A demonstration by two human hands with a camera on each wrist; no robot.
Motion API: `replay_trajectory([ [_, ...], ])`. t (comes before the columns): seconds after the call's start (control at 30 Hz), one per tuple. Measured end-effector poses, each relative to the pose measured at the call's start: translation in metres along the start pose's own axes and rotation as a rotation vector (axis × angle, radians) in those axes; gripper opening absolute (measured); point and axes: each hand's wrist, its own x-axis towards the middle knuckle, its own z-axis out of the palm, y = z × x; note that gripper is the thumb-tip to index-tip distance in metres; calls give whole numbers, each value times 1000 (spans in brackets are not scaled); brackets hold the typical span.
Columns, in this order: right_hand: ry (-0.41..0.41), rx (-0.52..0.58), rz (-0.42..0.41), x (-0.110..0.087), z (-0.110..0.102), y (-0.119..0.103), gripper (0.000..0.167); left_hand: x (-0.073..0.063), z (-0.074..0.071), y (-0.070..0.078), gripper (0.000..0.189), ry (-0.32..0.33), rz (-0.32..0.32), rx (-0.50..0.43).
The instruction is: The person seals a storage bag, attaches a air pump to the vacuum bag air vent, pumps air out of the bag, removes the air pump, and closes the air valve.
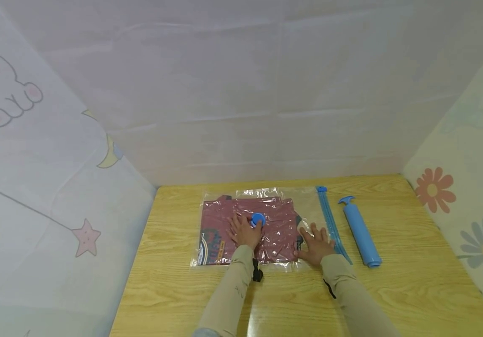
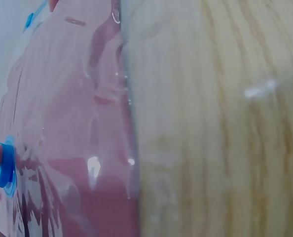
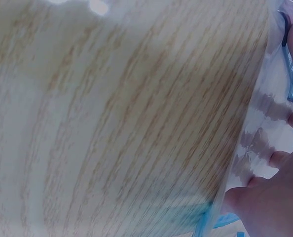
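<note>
A clear plastic storage bag [image 1: 304,199] lies flat on the table with a folded dark-red garment [image 1: 277,241] inside. My left hand [image 1: 246,232] rests on it with fingers spread, the thumb against the round blue valve cap [image 1: 258,218]. In the left wrist view, that same cap [image 2: 6,165] is touched by a digit at the left edge. Toward the bag's right end, my right hand [image 1: 317,247] presses on the plastic with spread fingers, near the blue zip strip [image 1: 329,217]. The right wrist view shows this hand [image 3: 274,207] along the bag's edge.
To the right of the bag lies a blue hand pump [image 1: 361,234] with a T-shaped handle. The wood-grain table [image 1: 165,295] meets a pale hanging at the back and printed sheets on both sides.
</note>
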Motion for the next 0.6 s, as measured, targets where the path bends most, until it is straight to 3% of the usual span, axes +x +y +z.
replay_trajectory([
  [0.17,-8,-5,8,-1,-2,-1,89,-2,0,2,38,7,4,1],
  [0.43,-8,8,13,-3,-5,-5,87,-7,-2,5,53,55,79,110],
  [0.6,-10,3,11,-4,-5,-5,87,-9,-5,8,53,45,71,120],
])
